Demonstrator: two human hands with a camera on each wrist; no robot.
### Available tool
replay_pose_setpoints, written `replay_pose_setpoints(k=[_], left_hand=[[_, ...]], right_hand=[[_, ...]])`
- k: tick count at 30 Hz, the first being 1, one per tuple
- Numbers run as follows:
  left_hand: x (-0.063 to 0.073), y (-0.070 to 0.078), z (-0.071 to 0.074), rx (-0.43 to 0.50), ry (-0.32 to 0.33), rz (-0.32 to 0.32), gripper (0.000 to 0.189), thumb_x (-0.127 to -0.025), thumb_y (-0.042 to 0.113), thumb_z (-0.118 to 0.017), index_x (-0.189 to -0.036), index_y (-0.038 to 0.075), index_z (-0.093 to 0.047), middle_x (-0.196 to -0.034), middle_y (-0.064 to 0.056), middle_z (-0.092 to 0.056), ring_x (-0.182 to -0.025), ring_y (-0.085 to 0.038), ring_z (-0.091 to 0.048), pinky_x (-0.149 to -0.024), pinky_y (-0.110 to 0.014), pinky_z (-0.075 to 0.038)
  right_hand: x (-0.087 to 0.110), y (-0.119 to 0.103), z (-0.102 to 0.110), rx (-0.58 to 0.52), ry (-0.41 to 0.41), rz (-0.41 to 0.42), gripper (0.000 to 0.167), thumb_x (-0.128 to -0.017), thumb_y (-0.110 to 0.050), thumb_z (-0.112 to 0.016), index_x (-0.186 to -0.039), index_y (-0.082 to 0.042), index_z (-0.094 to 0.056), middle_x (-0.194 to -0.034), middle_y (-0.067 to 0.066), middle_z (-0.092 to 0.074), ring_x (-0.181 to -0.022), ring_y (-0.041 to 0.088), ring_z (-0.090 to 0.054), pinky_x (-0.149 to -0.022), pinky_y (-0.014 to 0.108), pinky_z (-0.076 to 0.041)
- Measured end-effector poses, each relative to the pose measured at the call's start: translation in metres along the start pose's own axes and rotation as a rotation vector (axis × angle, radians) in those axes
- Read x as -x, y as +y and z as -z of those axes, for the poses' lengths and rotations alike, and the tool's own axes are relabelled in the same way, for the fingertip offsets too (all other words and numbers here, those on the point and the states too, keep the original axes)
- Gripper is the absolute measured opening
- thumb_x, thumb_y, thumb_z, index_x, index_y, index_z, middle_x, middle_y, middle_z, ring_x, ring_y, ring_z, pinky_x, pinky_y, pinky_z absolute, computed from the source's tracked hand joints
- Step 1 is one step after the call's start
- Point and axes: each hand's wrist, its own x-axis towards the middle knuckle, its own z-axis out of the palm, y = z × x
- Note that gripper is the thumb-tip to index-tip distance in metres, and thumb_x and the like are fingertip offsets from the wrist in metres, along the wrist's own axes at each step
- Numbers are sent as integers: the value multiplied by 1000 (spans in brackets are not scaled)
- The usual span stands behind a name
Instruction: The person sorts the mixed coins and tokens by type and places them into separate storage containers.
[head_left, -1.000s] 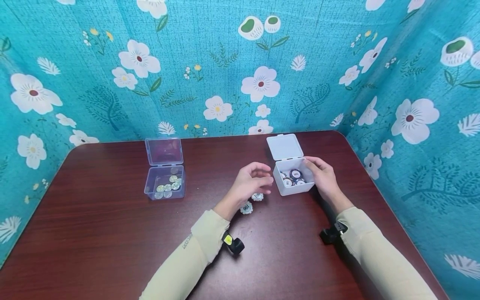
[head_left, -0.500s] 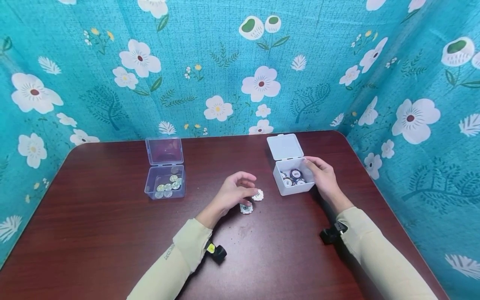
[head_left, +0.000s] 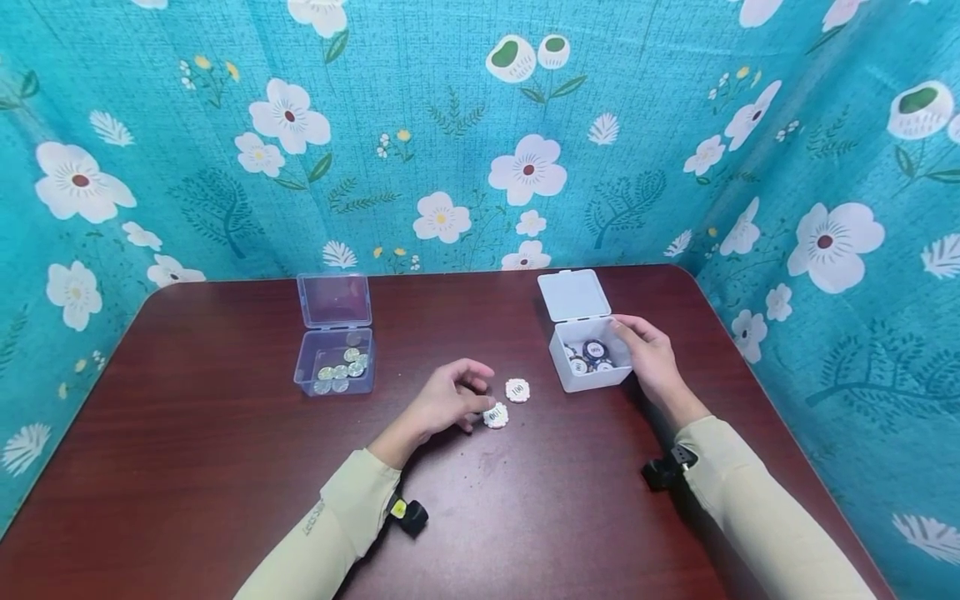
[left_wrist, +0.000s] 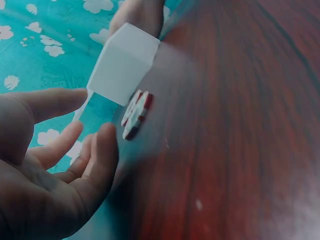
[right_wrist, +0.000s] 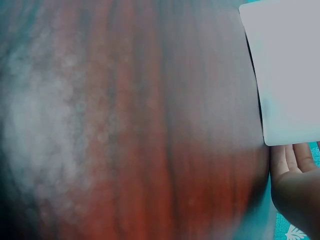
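Two pale poker chips marked 100 lie on the dark red table, a nearer poker chip [head_left: 498,417] and a farther poker chip [head_left: 517,390]. My left hand [head_left: 441,402] hovers beside the nearer one, thumb tip right at its edge. In the left wrist view its fingers are loosely bent and apart, with nothing between them; the chips [left_wrist: 137,116] lie just beyond. My right hand [head_left: 654,360] grips the right wall of a white plastic box [head_left: 597,382], thumb at the rim. Several dark and white poker chips [head_left: 595,350] lie in that box, its lid up.
A clear purplish plastic box [head_left: 303,360] with its lid up stands at the left, with several coins [head_left: 352,369] in it. A teal flowered curtain [head_left: 375,167] hangs behind the table [head_left: 225,467] and along its right side.
My left hand has moved away from the white box, left and toward me, past the farther chip to the nearer one. The right hand stays on the white box.
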Motion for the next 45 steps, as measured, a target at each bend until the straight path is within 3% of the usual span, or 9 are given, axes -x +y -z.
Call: replay_pose_setpoints(k=[5,8,17,36,42,45], left_hand=[[3,-3,1,-131,-22,-21,46,-81,1,-79,-124,-2,-62,-113,-22,-57,-77,-18,-60,-46,-32,-52],[4,-3,0,-214,-22,-51,45,-79,-1,-80,-122,-2,-63,-111,-20,-57,-73,-16,-59,-45,-32,-52],[5,-2,-4,-398,-18,-115,43,-78,-4,-81,-119,0,-66,-108,-18,-57,-62,-14,-56,-43,-31,-52],[-5,-6,-9,-590,12,-135,32,-74,4,-86,-104,7,-75,-93,-7,-57,-62,-14,-55,-43,-28,-52],[-4,-6,-8,-608,-4,-153,30,-74,6,-86,-102,6,-76,-91,-7,-57,-61,-13,-55,-45,-28,-53],[-3,-5,-7,-636,-9,-175,31,-73,7,-88,-102,7,-76,-91,-6,-57,-68,-12,-55,-55,-25,-53]], right_hand=[[-1,1,0,-1,3,5,43,-99,-23,-65,-131,6,-60,-108,-6,-66,-102,16,-55,-84,25,-46],[-9,14,2,3,15,7,45,-99,-27,-67,-131,4,-61,-108,-8,-66,-102,14,-55,-85,24,-45],[-8,13,2,10,21,22,45,-99,-28,-67,-131,4,-62,-109,-7,-66,-101,13,-55,-85,24,-45],[-9,12,5,21,-7,12,42,-102,-22,-62,-133,6,-58,-122,8,-64,-106,18,-54,-88,29,-43],[-8,13,3,23,6,15,45,-100,-27,-64,-133,4,-60,-117,2,-65,-106,17,-53,-88,27,-43],[-7,12,2,24,9,25,45,-100,-28,-64,-132,4,-61,-113,-2,-65,-105,16,-54,-86,26,-43]])
